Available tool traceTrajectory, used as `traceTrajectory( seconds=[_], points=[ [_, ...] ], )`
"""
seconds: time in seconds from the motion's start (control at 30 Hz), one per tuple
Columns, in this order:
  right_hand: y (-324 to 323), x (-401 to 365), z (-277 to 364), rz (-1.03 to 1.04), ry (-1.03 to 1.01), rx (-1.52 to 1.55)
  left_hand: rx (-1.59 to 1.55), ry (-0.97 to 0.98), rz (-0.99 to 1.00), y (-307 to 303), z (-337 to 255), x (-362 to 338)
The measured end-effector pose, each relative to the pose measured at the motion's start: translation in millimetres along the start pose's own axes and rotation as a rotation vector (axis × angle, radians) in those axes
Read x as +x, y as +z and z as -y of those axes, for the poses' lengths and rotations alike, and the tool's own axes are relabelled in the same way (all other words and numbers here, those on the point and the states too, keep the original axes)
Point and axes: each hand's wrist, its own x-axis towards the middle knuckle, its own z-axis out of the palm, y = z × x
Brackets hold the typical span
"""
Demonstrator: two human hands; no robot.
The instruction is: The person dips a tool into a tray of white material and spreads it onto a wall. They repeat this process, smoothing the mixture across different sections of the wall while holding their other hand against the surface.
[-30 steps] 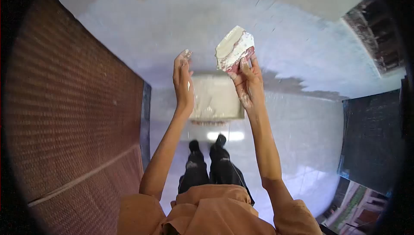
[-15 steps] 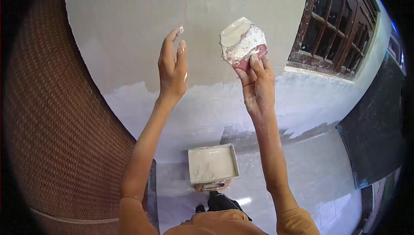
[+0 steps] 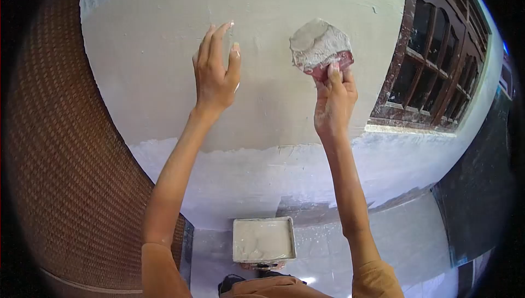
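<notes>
My right hand [image 3: 337,98] grips a flat red putty scraper [image 3: 332,64] by its lower edge, thumb on the near face. A thick load of wet, off-white putty [image 3: 318,40] covers most of the scraper's face. To the left, my left hand [image 3: 215,71] is raised with its fingers stretched and thumb apart, holding nothing. Smears of putty show on its fingertips and thumb. Behind both hands is the wall [image 3: 262,95], coated beige above a ragged line and whitish below it.
A rectangular tray of putty [image 3: 264,259] stands low in front of my body. Woven matting [image 3: 71,177] runs along the left side. On the right are a brown wooden window [image 3: 432,52] and a dark sheet [image 3: 478,172]. Pale floor [image 3: 394,227] lies below the wall.
The view has tilted upward, so the tray and window appear lower. Both hands are higher against the wall, the scraper still in the right. The left fingers have straightened and show more fully.
</notes>
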Motion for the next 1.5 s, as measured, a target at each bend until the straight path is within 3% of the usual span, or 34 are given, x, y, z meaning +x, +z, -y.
traceTrajectory(
  seconds=[0.07, 0.1, 0.17, 0.23, 0.3, 0.37, 0.43, 0.57, 0.7, 0.97, 1.1, 1.17, 1.2, 1.3, 1.43, 1.5],
  points=[
    [6, 17, -14, 0.041, -0.202, -0.015, 0.049, 0.038, -0.018, 9, 14, 13],
    [11, 23, -19, 0.042, -0.199, -0.013, 0.119, 0.085, -0.049, 13, 21, 19],
    [24, 33, -28, 0.015, -0.517, -0.357, 0.191, 0.136, -0.090, 21, 36, 32],
    [32, 40, -36, 0.007, -0.590, -0.449, 0.285, 0.213, -0.137, 25, 47, 48],
    [35, 56, -47, 0.242, -0.977, -0.771, 0.342, 0.241, -0.177, 30, 59, 63],
    [42, 72, -59, 0.277, -1.068, -0.821, 0.396, 0.267, -0.213, 35, 69, 75],
    [48, 86, -66, 0.432, -1.375, -1.057, 0.438, 0.311, -0.260, 36, 75, 86],
    [56, 102, -85, 0.450, -1.471, -1.234, 0.433, 0.336, -0.304, 39, 87, 100],
    [59, 108, -93, 0.429, -1.466, -1.337, 0.461, 0.306, -0.334, 38, 100, 102],
    [40, 86, -87, 0.571, -1.256, -1.523, 0.427, 0.290, -0.313, 30, 102, 96],
    [33, 59, -69, 0.644, -1.240, -1.541, 0.412, 0.270, -0.199, 22, 88, 100],
    [33, 53, -52, 0.586, -1.322, -1.291, 0.389, 0.218, -0.130, 22, 85, 103],
    [39, 56, -47, 0.424, -1.338, -1.115, 0.428, 0.274, -0.192, 28, 88, 103],
    [61, 70, -32, 0.093, -0.893, -0.730, 0.477, 0.314, -0.254, 39, 98, 103],
    [91, 106, -38, 0.084, -0.652, -0.607, 0.530, 0.283, -0.245, 43, 99, 103],
    [92, 132, -52, 0.040, -0.828, -0.704, 0.553, 0.277, -0.244, 44, 99, 102]
  ],
)
